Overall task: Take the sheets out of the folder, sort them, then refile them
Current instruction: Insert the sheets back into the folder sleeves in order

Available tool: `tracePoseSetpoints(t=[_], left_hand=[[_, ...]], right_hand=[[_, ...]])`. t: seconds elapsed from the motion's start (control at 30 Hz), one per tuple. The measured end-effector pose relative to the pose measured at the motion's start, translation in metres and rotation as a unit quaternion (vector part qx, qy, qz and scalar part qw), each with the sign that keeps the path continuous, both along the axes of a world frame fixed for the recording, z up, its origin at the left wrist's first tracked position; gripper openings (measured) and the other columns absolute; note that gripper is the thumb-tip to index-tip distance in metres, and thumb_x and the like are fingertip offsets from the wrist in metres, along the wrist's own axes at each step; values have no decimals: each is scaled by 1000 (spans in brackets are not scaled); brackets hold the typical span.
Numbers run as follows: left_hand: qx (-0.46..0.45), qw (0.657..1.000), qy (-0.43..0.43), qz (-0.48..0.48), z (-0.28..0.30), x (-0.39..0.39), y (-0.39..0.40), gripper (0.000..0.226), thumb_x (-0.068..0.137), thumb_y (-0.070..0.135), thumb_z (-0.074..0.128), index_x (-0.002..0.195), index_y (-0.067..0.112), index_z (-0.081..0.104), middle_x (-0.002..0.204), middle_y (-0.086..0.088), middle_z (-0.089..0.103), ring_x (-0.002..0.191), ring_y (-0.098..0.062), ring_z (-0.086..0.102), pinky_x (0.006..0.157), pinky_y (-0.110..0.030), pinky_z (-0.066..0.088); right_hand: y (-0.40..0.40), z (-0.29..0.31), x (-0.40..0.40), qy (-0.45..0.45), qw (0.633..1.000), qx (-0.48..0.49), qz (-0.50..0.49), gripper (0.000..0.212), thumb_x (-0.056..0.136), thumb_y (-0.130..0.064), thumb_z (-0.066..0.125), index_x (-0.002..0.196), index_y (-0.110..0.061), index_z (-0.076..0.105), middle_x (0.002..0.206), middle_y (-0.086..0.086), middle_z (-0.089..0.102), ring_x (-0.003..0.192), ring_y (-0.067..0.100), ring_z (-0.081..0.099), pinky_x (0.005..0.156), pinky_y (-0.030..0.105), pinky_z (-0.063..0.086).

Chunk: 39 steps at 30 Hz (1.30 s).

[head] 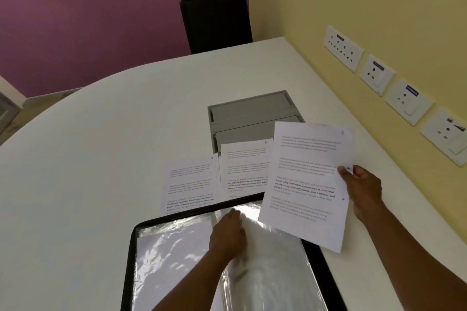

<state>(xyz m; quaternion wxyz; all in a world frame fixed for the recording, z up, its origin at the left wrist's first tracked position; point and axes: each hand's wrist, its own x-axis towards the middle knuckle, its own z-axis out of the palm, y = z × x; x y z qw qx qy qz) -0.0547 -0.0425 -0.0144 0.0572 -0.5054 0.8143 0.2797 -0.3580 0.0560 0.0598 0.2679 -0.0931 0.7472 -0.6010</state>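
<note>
Grip, right hand (364, 190): pinching the right edge of a printed sheet (307, 184), thumb on top, holding it tilted above the table's right side, its lower corner overhanging the folder.
Grip, left hand (228, 233): lying fingers-forward on a glossy plastic sleeve (267, 255), possibly slipped under a sleeve layer; grasping or merely pressing, cannot tell.
Folder (129, 265): lying open at the near edge of the table, black border framing shiny clear sleeves.
Sorted sheets: sitting flat just beyond the folder, left page (189, 182) and middle page (243, 166) side by side, near edges tucked behind the folder rim.
Grey tray (252, 115): standing behind the pages, the middle page overlapping its front.
Table (101, 146): white, rounded edge.
Surroundings: black chair (216, 17) at the far side; wall sockets (377, 74) running along the yellow wall on the right.
</note>
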Motion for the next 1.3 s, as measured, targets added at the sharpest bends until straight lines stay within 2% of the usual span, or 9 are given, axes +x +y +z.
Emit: tracePoseSetpoints(t=[0.1,0.27,0.4,0.47,0.63,0.77,0.93,1.17,1.3], left_hand=[[-38,998,-30,-45,-8,-14,-5,51,91,22,48,141,18,38,148,-1,40,133,-20,43,106,-36,41],[-121,988,-68,-74,-15,-23,-8,44,88,14,43,132,18,49,130,0,53,118,-22,53,98,-35,42],[-163,983,-48,-72,-22,-23,-10,41,66,16,68,107,18,68,88,2,67,78,-21,67,68,-34,54],[-168,983,-41,-65,-24,-26,-14,44,62,18,75,106,19,70,83,4,67,75,-18,66,66,-32,54],[-157,987,-20,-29,-18,-35,-32,23,52,13,80,65,23,64,72,4,58,64,-19,58,52,-26,40],[-127,991,-11,-39,-17,-37,-45,6,70,13,64,74,18,63,82,0,61,76,-24,58,65,-31,38],[-95,994,26,-49,-9,-33,-57,15,87,24,63,96,24,74,97,7,70,92,-16,60,79,-30,46],[41,993,109,-22,5,-23,-60,5,89,16,67,90,14,71,87,9,68,75,8,56,68,-5,41],[50,994,90,-30,6,-24,-65,11,91,13,62,92,10,73,90,2,68,78,-6,59,64,-4,38]], right_hand=[[-8,0,-18,3,1000,4,-14,9,91,-17,67,99,-14,68,90,3,67,72,14,61,64,24,48],[-27,-6,-35,3,1000,10,-17,8,92,-18,65,98,-13,66,85,0,65,70,11,59,62,24,46],[-45,-15,-45,-13,1000,12,-18,7,92,-19,65,98,-15,66,89,1,66,75,17,61,72,30,51],[-54,-19,-50,-24,999,5,-27,9,92,-19,65,101,-16,66,88,-2,66,75,15,61,71,30,50],[-74,-25,-61,-43,998,-10,-43,12,92,-20,66,103,-16,67,95,0,67,75,11,62,66,27,49],[-91,-25,-66,-53,997,-23,-42,12,92,-20,66,103,-15,68,94,-3,68,83,15,64,68,29,51],[-113,-23,-60,-83,995,-54,-34,2,91,-22,67,89,-20,67,96,-1,70,86,17,65,74,32,55],[-157,-23,-21,-153,983,-104,16,5,92,-19,65,92,-22,69,96,-2,71,87,16,66,78,33,57],[-177,-26,2,-164,980,-106,41,7,93,-17,64,94,-23,68,96,-2,71,87,16,67,79,35,57]])
